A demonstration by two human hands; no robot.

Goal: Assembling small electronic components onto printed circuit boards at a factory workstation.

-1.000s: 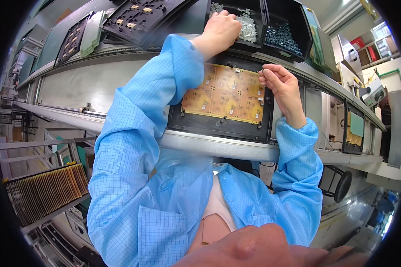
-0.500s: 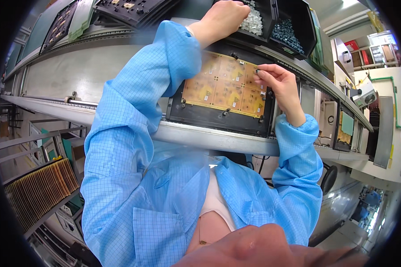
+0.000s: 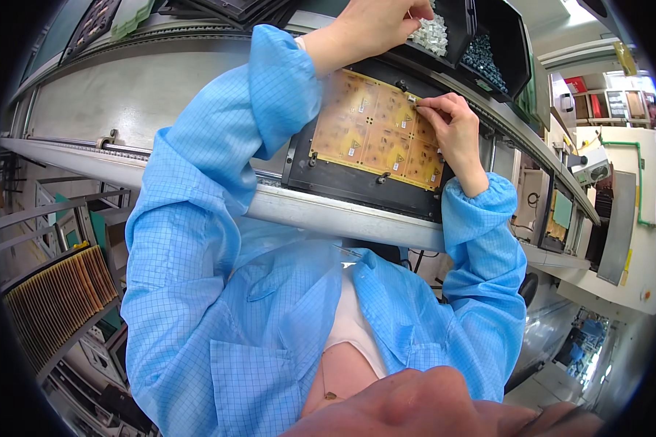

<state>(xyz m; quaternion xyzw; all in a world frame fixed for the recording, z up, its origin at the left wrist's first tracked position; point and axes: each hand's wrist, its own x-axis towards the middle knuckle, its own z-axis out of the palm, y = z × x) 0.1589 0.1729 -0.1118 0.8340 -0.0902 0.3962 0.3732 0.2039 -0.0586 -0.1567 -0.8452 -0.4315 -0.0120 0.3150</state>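
A yellow-brown panel of circuit boards (image 3: 379, 138) lies in a black frame (image 3: 335, 178) with small dark clamps along its edges. My left hand (image 3: 368, 33) is at the bin of small white parts (image 3: 431, 35), fingers curled together; what they hold, if anything, is hidden. At the panel's far right part, my right hand (image 3: 455, 131) pinches a tiny dark part between thumb and forefinger. Its fingertips are beside a small white connector (image 3: 412, 99) on the panel. The hand covers the panel's right edge.
A black bin (image 3: 517, 54) of small blue parts (image 3: 481, 62) stands right of the white ones. A metal conveyor rail (image 3: 342, 211) runs along the near side. Stacked black frames (image 3: 233, 9) lie at the far left. A rack of upright boards (image 3: 62, 295) stands at lower left.
My right hand has moved across the panel to the white connector near its far edge. My left hand stays at the white parts, with its fingers lower in the bin. The whole view has shifted slightly.
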